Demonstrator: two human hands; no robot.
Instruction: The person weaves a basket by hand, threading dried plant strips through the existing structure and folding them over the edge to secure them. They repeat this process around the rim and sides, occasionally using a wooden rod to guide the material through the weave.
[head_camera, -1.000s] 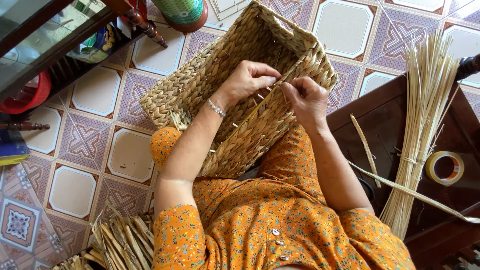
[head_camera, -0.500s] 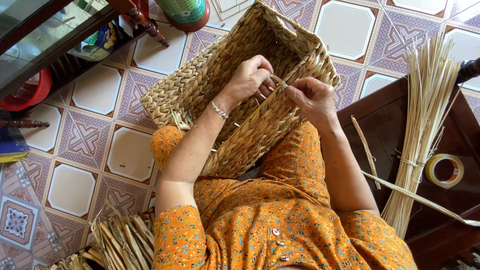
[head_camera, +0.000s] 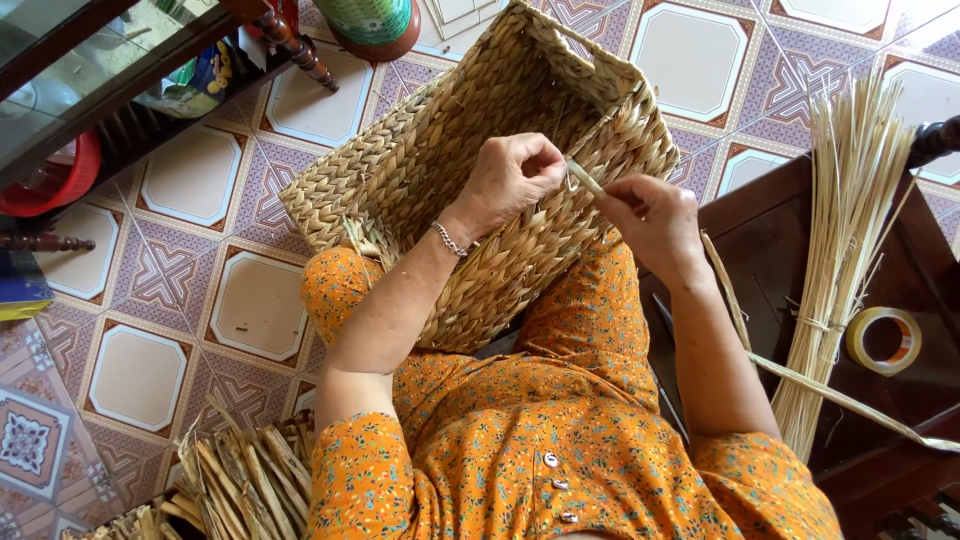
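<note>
On your lap, the woven basket (head_camera: 470, 170) lies tilted, open side up, its far end out over the tiled floor (head_camera: 190, 270). Your left hand (head_camera: 515, 175) sits at the basket's near rim, fingers (head_camera: 545, 160) curled tight and pinching one end of a pale straw strand (head_camera: 583, 178). Your right hand (head_camera: 650, 215) is just beside it, fingers closed on the other end of that strand, so the strand bridges both hands right above the rim. A silver bracelet (head_camera: 450, 240) sits on your left wrist.

To your right a dark wooden desk (head_camera: 890, 420) carries a tied bundle of pale reeds (head_camera: 845, 250), standing long-ways, and a roll of clear yellowish tape (head_camera: 884, 340) just beside the bundle's lower part. A single flat strip (head_camera: 850, 405) lies across the desk near the bundle's base. A heap of dry flat straw (head_camera: 245, 480) lies on the floor by your left elbow. Top left: red plastic basin (head_camera: 55, 180) under a glass-topped shelf (head_camera: 80, 60), a colourful package there too blurred to tell; a green round pot (head_camera: 372, 22) stands on the floor beyond the basket.
</note>
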